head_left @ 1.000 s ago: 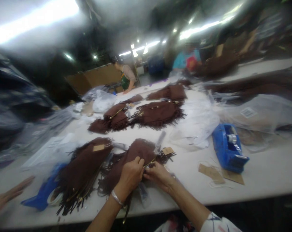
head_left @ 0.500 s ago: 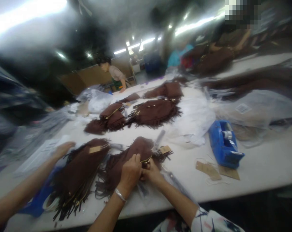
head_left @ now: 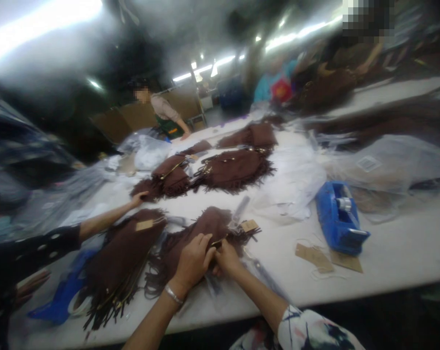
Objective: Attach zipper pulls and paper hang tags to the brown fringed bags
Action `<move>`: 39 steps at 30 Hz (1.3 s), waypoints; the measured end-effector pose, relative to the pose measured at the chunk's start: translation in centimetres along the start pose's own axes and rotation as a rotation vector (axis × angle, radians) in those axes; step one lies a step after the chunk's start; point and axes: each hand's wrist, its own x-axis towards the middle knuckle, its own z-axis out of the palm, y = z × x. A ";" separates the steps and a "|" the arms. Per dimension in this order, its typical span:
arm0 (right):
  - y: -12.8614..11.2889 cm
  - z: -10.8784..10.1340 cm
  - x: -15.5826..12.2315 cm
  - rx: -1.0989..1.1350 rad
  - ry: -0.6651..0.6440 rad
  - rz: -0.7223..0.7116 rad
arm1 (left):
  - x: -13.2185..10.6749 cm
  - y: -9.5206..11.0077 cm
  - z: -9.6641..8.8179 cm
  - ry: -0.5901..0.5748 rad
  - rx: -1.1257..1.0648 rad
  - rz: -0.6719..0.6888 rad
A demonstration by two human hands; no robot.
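I am noticing 1 shiny silver-coloured metal bangle (head_left: 173,294) circling the left wrist (head_left: 179,284), next to the bare left hand (head_left: 193,257). A loose white fabric sleeve (head_left: 314,330), printed with dark strokes and pinkish patches, is covering the right arm down to a bare forearm (head_left: 260,297) and bare right hand (head_left: 227,258). Similar printed cloth (head_left: 258,339) is showing low between the 2 arms.
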 end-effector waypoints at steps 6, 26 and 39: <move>-1.8 -0.1 0.2 0.173 -0.112 0.116 | -6.9 -0.6 1.1 0.017 0.029 -0.088; -3.2 1.5 0.8 0.305 -0.027 0.149 | -9.6 -3.1 4.4 0.246 0.262 0.116; -3.2 1.1 0.5 0.408 -0.160 0.075 | -8.1 -2.8 2.8 0.261 0.176 -0.032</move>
